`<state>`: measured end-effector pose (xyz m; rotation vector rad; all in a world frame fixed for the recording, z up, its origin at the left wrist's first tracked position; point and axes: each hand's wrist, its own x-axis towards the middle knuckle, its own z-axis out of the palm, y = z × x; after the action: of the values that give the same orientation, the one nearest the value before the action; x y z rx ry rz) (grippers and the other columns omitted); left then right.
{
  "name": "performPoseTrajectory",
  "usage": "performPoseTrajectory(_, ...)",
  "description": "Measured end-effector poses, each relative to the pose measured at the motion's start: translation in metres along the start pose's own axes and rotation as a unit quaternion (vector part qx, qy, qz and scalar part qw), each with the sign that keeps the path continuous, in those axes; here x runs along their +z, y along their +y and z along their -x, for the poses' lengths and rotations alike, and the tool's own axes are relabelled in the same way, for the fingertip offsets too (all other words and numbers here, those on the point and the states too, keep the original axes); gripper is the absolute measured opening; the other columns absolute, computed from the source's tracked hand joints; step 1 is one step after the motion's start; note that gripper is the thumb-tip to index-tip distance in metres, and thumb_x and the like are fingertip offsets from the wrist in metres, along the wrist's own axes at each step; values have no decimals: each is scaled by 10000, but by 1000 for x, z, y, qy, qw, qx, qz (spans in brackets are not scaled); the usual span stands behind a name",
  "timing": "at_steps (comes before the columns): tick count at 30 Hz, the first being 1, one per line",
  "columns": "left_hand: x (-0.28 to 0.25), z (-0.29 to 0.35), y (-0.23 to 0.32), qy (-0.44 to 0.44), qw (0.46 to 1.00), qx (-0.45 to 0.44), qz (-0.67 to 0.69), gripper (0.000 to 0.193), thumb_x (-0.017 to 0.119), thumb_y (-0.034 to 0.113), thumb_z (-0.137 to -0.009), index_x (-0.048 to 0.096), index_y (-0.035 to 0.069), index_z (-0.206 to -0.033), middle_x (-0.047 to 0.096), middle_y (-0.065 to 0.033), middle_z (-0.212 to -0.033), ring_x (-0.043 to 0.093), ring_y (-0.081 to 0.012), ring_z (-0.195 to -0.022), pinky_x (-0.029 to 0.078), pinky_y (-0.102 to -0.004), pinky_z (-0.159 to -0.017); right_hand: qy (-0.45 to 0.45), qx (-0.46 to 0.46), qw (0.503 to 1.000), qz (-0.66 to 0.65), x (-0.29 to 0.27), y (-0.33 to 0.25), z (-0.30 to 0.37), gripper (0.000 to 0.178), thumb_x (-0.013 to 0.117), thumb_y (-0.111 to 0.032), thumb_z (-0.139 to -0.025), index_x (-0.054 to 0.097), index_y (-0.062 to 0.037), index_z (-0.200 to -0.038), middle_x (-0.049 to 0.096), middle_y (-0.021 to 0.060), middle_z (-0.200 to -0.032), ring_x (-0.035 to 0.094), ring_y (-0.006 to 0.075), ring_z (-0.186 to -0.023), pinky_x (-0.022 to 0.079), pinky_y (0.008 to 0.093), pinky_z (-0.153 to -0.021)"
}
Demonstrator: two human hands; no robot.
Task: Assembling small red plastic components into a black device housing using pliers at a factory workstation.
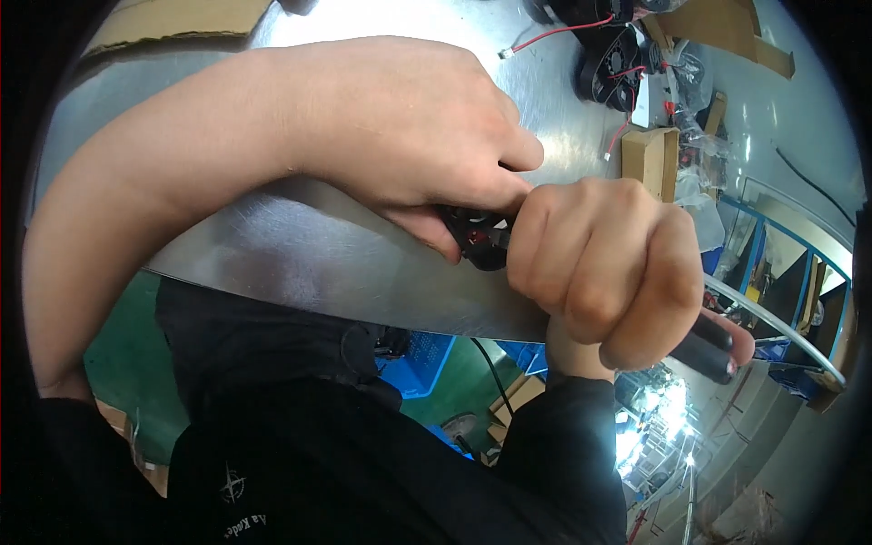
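My left hand (pixel 427 136) reaches across the metal table and is closed on a small black part (pixel 486 254), pressing it at the table's front edge. A spot of red shows inside the part; the rest of it is hidden under my fingers. My right hand (pixel 609 263) is wrapped in a fist round a tool with a dark handle (pixel 704 350), whose butt end sticks out past the fist at the lower right. The tool's front end meets the black part between my two hands. Its exact kind is hidden by my fingers.
Black fans (pixel 610 73) with thin red wires lie at the table's far right, beside a small cardboard box (pixel 649 159) and clear plastic bags. A cardboard sheet (pixel 173 20) lies far left. Below the table (pixel 291 241) stands a blue crate (pixel 420 365). A blue-framed rack (pixel 790 272) stands right.
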<state>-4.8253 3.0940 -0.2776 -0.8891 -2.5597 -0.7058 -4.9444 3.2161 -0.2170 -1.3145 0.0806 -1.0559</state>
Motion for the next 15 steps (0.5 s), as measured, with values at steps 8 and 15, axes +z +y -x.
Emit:
performPoseTrajectory(8, -2, -3, 3, 23, 1000, 19, -1, 418, 820, 321, -721, 602, 109, -1008, 581, -68, -984, 617, -311, -888, 524, -446, -719, 151, -31, 984, 92, 37, 6, 8, 784, 574, -729, -909, 575, 3, -630, 477, 38, -530, 443, 174, -377, 280, 284, -363)
performPoseTrajectory(15, -5, -4, 13, -10, 999, 15, 32, 394, 821, 372, -781, 677, 102, -1029, 669, -105, -1064, 664, -356, -975, 551, -466, -821, 91, 13, 993, 68, 29, 3, 8, 868, 548, -841, -844, 591, 4, -646, 532, 58, -547, 502, 194, -381, 345, 317, -361)
